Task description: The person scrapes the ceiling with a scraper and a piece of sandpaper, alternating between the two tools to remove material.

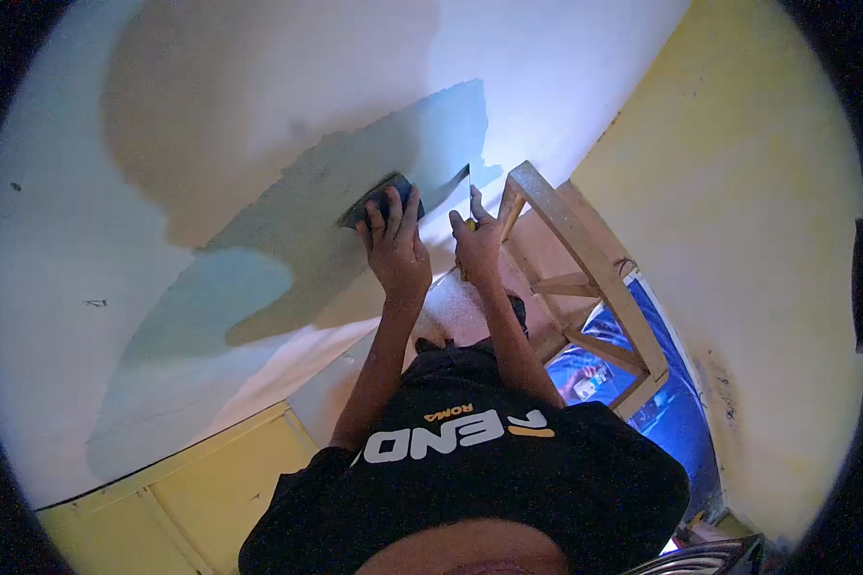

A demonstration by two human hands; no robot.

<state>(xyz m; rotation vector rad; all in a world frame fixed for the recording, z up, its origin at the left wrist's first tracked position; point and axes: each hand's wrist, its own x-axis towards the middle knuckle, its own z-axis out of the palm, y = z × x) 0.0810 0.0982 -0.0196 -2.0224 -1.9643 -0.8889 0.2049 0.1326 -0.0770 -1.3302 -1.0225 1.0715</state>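
My left hand [399, 259] is closed on a dark flat-faced block [385, 195], its fingers spread over the back. The block's far edge lies close against the white wall [547, 57], over a grey-green patch [451, 125] with an uneven border. To the right, my right hand [477, 247] is wrapped around a putty knife [470, 182]. Its thin blade points up toward the wall, seen nearly edge-on, and a bit of yellow handle shows between the fingers. Shadows of both hands and tools fall across the patch.
A wooden frame with crosspieces [594, 249] stands close to the right of my right hand. Behind it are blue plastic sheeting [676, 402] and a yellow wall [758, 192]. Yellow panels [192, 489] sit at lower left. Coiled hoses or cables [710, 556] lie at the lower right.
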